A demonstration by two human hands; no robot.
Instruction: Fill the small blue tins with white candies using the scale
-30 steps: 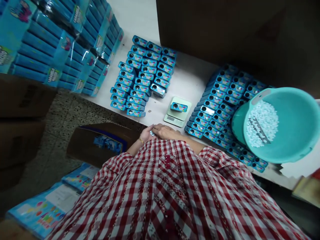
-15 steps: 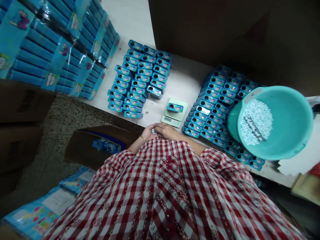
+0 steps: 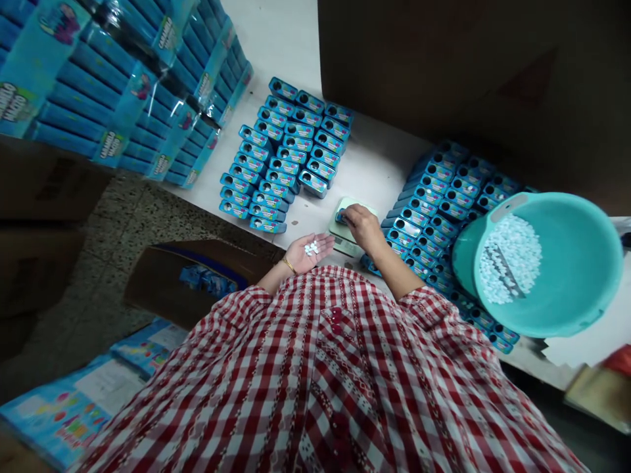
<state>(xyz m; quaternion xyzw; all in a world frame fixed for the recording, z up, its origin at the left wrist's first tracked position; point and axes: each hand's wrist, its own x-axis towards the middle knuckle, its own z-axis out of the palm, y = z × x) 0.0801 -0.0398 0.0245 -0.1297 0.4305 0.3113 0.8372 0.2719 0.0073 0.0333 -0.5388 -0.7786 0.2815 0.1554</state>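
Currently, note left hand (image 3: 302,256) flat and palm-up, apparently to cradle loose white candies (image 3: 312,248); note right hand (image 3: 363,226) gripping blue candy tin (image 3: 339,215) on or over digital scale (image 3: 342,230), presumably to steady it.

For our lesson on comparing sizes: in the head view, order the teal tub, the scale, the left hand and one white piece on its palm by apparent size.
1. Teal tub
2. Scale and left hand: too alike to rank, with the right hand covering part of the scale
3. White piece
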